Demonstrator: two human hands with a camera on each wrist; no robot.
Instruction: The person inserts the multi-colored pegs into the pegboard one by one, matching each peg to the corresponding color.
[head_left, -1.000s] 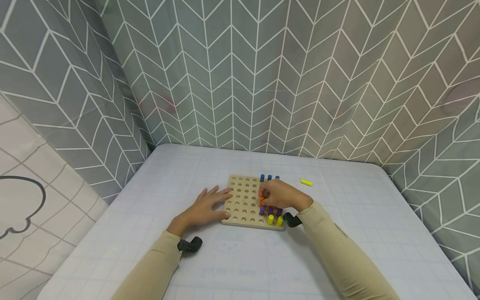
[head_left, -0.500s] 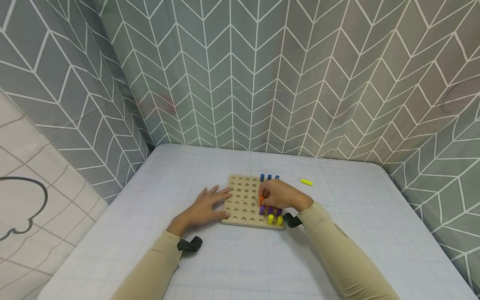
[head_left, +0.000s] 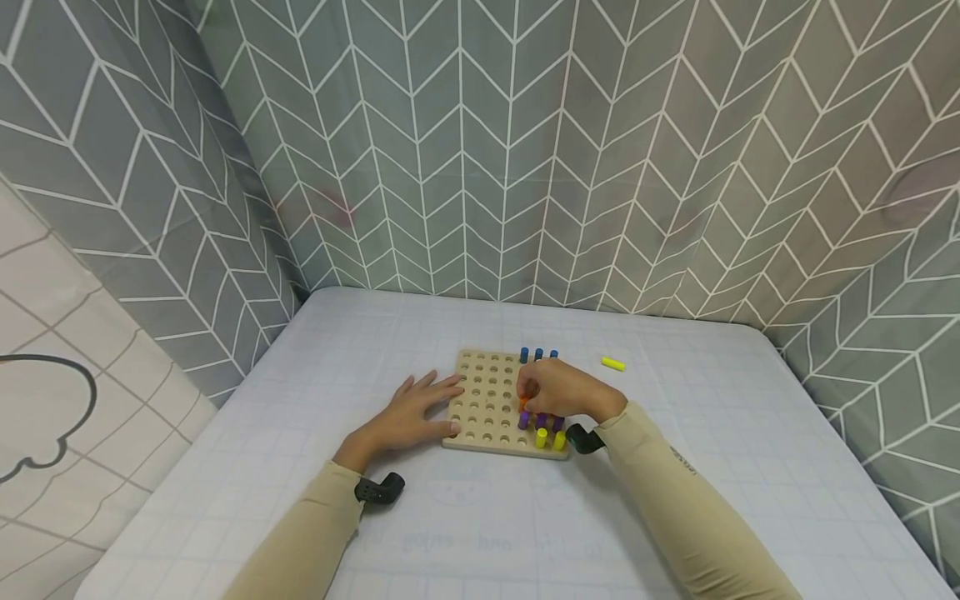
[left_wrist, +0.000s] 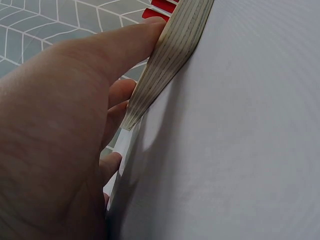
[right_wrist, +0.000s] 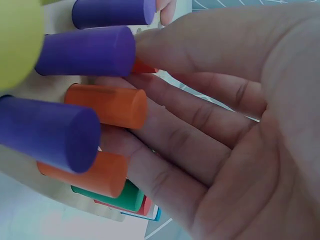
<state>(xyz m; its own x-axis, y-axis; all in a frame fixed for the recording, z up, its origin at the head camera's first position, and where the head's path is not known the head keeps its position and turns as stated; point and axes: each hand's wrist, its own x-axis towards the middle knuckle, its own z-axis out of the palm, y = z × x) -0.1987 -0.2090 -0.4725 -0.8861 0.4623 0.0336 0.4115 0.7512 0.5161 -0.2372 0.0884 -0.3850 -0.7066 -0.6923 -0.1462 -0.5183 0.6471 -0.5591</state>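
Observation:
A wooden pegboard (head_left: 490, 397) with rows of round holes lies on the table. My left hand (head_left: 408, 423) rests at its left side, fingers spread; in the left wrist view the thumb (left_wrist: 120, 47) and fingertips touch the board's edge. Over the right part of the board, my right hand (head_left: 564, 388) pinches an orange peg (head_left: 522, 403) between thumb and forefinger. That peg sits in line with the other orange pegs (right_wrist: 107, 106), and the thumb mostly hides it in the right wrist view. Purple pegs (head_left: 523, 421) stand just nearer, then two yellow pegs (head_left: 541, 438).
Blue pegs (head_left: 524, 355) stand along the board's far edge. Green (right_wrist: 112, 197) and red pegs show beyond the orange ones in the right wrist view. One loose yellow peg (head_left: 612, 364) lies on the white-covered table (head_left: 675, 375). A patterned curtain (head_left: 480, 150) hangs behind.
Almost nothing differs. The orange peg under my right fingers appears slightly lower, while both hands and the board keep their places.

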